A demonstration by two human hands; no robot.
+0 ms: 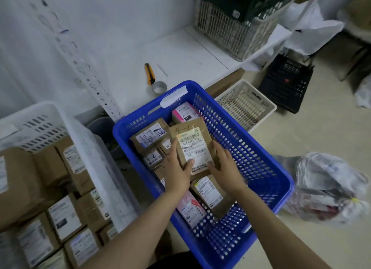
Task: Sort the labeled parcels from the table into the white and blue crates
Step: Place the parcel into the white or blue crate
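**Q:** What is being handled?

**A:** A flat brown card parcel (192, 148), its white barcode label covered by glossy tape, is held over the other parcels in the blue crate (241, 140). It is gripped at its lower end. The left hand (177, 168) is closed on the left edge and the right hand (225, 168) on the right, each thumb laid across the label. Whether it rests on the parcels beneath cannot be told.

**Q:** And the crate itself?

**A:** It is rectangular blue plastic with walls pierced in a grid, and a white paper tag (173, 97) is stuck to its far rim. Small labelled card boxes (149, 137) are packed on its floor, some hidden by the forearms.

**Q:** What is seen around it?

**A:** To the left, a white crate (46, 124) of slotted plastic is filled with brown labelled cartons (64, 218). Behind, on the smooth white table (180, 54), an orange-and-black utility knife (150, 73) and a tape roll (159, 87) are laid near the edge. A pale lattice basket (226, 30) is set at the far end. On the floor to the right, a white basket (247, 106) and a black crate (285, 84) are seen, and a crumpled plastic bag (329, 188) lies just beside the blue crate.
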